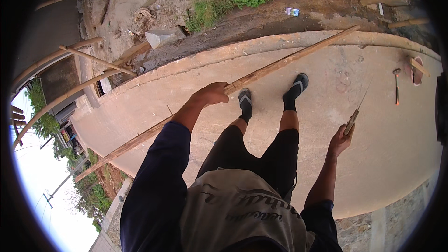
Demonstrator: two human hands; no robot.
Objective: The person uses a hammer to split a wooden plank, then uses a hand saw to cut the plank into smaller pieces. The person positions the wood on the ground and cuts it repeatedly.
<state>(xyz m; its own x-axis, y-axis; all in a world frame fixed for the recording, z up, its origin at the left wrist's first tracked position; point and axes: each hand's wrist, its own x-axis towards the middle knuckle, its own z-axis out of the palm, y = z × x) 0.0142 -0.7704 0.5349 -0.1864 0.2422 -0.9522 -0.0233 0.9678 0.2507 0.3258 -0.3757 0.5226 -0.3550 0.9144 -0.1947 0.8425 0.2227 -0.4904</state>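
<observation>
My left hand [211, 95] is closed around a long, rough wooden batten [289, 59]. The batten slants from the lower left to the upper right, passing in front of my feet, and a nail or thin peg sticks up from its left part. Out to the right, my right hand [339, 142] grips the wooden handle of a hand saw [351, 123]. The saw's thin blade, seen nearly edge-on, points up and away from me, apart from the batten.
I stand on a concrete slab [382, 158]. A hammer [397, 87] lies at the right, beside a pinkish container [416, 71] with a wood piece across it. Beyond the slab's edge runs a muddy ditch with a concrete block [163, 36] and weeds [210, 11]. Bamboo poles [70, 91] stand left.
</observation>
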